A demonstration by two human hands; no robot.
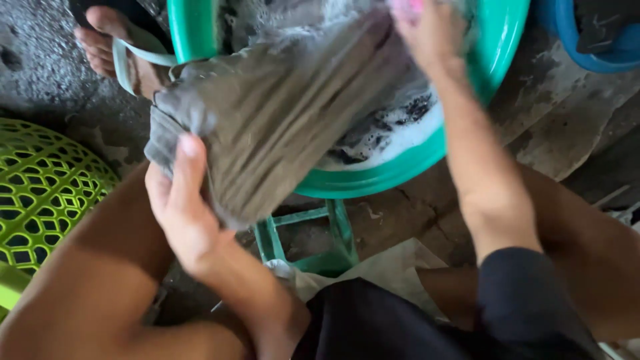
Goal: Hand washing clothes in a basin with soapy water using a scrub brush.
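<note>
No packages, labels, signs or screens are visible here.

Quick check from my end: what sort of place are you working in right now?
Probably an outdoor hand-laundry spot at ground level: a green basin of sudsy water, a wet grey cloth in both hands, a green laundry basket on rough concrete ground.

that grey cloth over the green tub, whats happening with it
A person is hand-washing laundry. Their left hand grips the near end of a wet grey cloth, which stretches up to the right hand over a green tub of soapy water. A lime-green basket sits to the left, and a foot in a sandal shows beyond.
</note>
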